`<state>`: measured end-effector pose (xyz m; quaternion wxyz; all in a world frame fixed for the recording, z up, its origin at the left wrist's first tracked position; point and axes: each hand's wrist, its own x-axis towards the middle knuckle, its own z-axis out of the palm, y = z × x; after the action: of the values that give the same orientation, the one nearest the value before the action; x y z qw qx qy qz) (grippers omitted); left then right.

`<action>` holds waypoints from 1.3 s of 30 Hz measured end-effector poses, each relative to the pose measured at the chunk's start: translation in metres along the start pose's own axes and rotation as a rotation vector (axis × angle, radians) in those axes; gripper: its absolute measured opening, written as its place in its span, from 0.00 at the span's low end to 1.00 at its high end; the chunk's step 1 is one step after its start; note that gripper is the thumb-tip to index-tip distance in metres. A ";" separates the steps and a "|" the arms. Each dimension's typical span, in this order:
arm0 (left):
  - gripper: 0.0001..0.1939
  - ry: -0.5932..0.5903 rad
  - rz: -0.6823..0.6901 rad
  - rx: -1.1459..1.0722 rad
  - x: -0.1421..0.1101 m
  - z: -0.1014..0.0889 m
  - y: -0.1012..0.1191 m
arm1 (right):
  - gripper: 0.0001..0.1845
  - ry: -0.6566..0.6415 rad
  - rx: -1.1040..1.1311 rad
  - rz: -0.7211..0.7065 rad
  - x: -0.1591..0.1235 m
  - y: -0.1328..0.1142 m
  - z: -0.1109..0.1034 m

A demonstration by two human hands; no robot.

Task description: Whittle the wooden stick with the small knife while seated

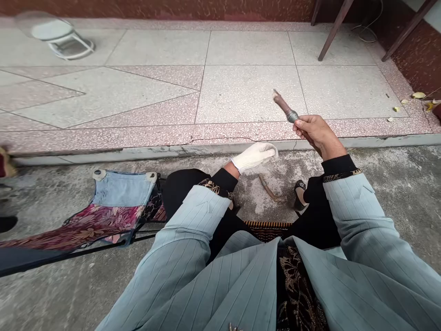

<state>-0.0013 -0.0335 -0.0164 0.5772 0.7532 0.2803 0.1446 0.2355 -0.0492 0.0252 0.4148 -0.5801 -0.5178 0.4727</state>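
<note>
My bare right hand (pixel 315 133) is closed on the lower end of a short brown wooden stick (pixel 283 104). Grey metal wire is wound in a thick band around the stick, just above my thumb and fingers. The stick's upper end looks broken and pale, and it tilts up to the left over the tiled step. My left hand (pixel 257 155), in a white knitted glove, hovers by the step's edge with fingers stretched out and nothing visible in them. Below it, a bent piece of wood (pixel 270 188) lies on the concrete between my feet.
A raised terrazzo step (pixel 248 92) runs across in front of me. To my left stands a folding lounger (pixel 117 197) with denim and floral cloth. A white stool (pixel 65 39) is at the far left, and dark wooden legs (pixel 334 32) stand at the back right.
</note>
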 end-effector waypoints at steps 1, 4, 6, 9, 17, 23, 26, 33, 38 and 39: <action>0.14 -0.005 -0.005 -0.004 0.000 0.002 0.001 | 0.13 0.027 -0.027 0.012 0.002 0.001 0.000; 0.14 0.013 -0.012 0.036 -0.001 0.002 0.003 | 0.10 0.062 -0.208 0.058 0.008 0.005 0.000; 0.15 0.034 -0.008 0.125 -0.003 0.000 0.005 | 0.09 0.072 -0.398 0.072 0.010 0.006 0.000; 0.16 0.064 0.002 0.363 -0.004 -0.004 0.004 | 0.10 0.042 -0.720 0.045 0.011 0.008 0.004; 0.19 0.042 -0.001 1.025 -0.005 -0.006 -0.003 | 0.08 -0.562 -1.177 0.222 0.010 0.016 0.022; 0.15 -0.004 0.038 0.888 -0.007 -0.010 0.000 | 0.11 -1.073 -0.601 0.289 -0.002 0.010 0.025; 0.15 0.021 0.096 0.530 -0.005 -0.009 -0.001 | 0.20 -1.057 -0.300 0.162 -0.007 -0.001 0.010; 0.14 0.068 0.046 -0.087 -0.004 0.005 0.001 | 0.20 -0.436 0.101 0.058 -0.015 -0.008 0.002; 0.12 0.070 0.026 -0.036 -0.006 0.004 0.004 | 0.19 -0.371 0.180 0.114 -0.010 -0.002 0.015; 0.12 0.068 0.025 -0.009 -0.005 0.004 0.004 | 0.18 -0.356 0.192 0.122 -0.009 -0.001 0.016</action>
<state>-0.0028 -0.0402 -0.0130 0.5689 0.7488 0.2897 0.1784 0.2190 -0.0579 0.0239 0.3407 -0.4757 -0.4994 0.6389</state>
